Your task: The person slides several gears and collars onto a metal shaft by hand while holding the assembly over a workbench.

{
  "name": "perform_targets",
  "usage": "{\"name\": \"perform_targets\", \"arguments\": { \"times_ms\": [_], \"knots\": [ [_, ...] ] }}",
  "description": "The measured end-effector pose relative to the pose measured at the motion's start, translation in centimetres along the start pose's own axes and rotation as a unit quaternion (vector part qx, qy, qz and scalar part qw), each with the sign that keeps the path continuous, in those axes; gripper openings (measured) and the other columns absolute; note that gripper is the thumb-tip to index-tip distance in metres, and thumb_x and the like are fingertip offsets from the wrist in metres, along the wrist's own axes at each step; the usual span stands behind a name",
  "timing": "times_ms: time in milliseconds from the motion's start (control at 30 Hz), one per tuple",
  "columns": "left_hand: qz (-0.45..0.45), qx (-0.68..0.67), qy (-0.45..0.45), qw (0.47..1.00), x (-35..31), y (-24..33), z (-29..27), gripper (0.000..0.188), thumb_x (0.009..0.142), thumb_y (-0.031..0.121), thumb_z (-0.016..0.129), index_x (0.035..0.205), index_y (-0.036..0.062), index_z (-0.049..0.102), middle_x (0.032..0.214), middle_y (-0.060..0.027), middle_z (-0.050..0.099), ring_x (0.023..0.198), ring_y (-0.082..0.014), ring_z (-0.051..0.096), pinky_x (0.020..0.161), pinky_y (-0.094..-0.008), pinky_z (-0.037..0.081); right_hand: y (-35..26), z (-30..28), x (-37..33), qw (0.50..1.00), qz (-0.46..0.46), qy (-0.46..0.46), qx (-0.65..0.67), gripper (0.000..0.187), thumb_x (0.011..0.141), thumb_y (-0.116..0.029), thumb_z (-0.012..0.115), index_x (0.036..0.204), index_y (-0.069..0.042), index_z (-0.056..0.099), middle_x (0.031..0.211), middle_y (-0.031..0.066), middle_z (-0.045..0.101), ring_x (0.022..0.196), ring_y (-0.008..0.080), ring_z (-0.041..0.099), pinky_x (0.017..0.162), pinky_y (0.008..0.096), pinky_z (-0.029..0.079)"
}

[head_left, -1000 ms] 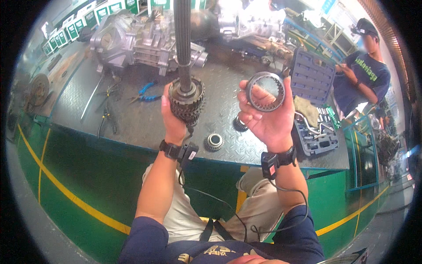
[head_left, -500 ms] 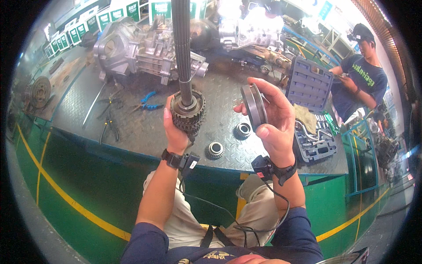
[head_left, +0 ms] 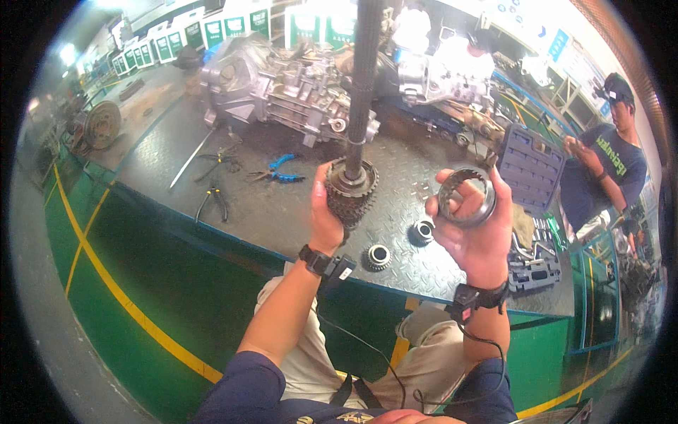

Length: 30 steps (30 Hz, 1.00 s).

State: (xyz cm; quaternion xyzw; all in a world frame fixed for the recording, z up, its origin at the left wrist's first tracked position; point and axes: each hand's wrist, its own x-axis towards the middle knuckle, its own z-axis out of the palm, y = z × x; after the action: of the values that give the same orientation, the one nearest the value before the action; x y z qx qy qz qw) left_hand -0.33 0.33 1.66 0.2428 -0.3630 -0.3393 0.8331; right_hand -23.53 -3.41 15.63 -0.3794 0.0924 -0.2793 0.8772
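Observation:
My left hand (head_left: pixel 325 218) is closed around the gear cluster at the lower end of a long splined gear shaft (head_left: pixel 361 85), which stands upright above the bench. The toothed gears (head_left: pixel 353 185) face up beside my thumb. In my right hand (head_left: pixel 480 244) is a steel synchronizer sleeve (head_left: pixel 487 209), a ring with inner teeth; its opening faces me and fingers show through it. Ring and shaft are apart. Below them on the bench, a small gear (head_left: pixel 378 256) lies near the front edge and a second small collar (head_left: pixel 423 232) lies close to my right hand.
A gearbox housing (head_left: pixel 296 106) rests at the back of the metal-topped bench (head_left: pixel 261 205). Pliers with blue handles (head_left: pixel 284 169), other pliers (head_left: pixel 212 203) and a rod lie left. An open socket case (head_left: pixel 530 169) stands right; a person (head_left: pixel 607 155) stands beyond it.
My right hand has turned the ring from edge-on to face-on, so its opening now shows. The whole view has shifted, and my left hand still holds the shaft.

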Motion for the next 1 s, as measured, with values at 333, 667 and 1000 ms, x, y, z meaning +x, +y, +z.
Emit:
{"name": "perform_targets", "arguments": {
  "times_ms": [333,667,1000],
  "knots": [
    [-0.010,0.008,-0.026,1.000,0.0,0.8,-0.3,0.068,0.107,0.058,0.036,0.140,0.0012,0.050,0.121,-0.0089,0.068,0.109,-0.0170,0.067,0.096,-0.0347,0.054,-6.9,7.8,5.8,0.931,-0.324,-0.118,-0.119,0.048,0.106,-0.024,0.055,0.142,0.009,0.052,0.139,0.0253,0.062,0.136,0.0460,0.056,0.117,0.0612,0.044],
    [0.023,0.041,-0.033,0.998,0.2,-0.4,-1.3,0.064,0.109,0.053,0.034,0.139,0.0000,0.050,0.123,-0.0105,0.066,0.110,-0.0164,0.065,0.100,-0.0336,0.050,-4.9,11.2,12.8,0.709,-0.382,-0.031,-0.592,0.055,0.097,-0.025,0.073,0.141,0.006,0.058,0.136,0.0148,0.065,0.125,0.0259,0.064,0.110,0.0387,0.048],
    [0.059,0.077,-0.026,0.995,0.1,-0.3,-0.6,0.054,0.110,0.042,0.032,0.136,-0.0002,0.054,0.119,-0.0112,0.067,0.110,-0.0179,0.062,0.099,-0.0342,0.048,5.5,0.2,9.6,0.860,-0.258,-0.055,-0.437,0.084,0.079,-0.012,0.093,0.149,0.004,0.049,0.146,0.0166,0.061,0.134,0.0238,0.059,0.116,0.0400,0.044]
  ]
}}
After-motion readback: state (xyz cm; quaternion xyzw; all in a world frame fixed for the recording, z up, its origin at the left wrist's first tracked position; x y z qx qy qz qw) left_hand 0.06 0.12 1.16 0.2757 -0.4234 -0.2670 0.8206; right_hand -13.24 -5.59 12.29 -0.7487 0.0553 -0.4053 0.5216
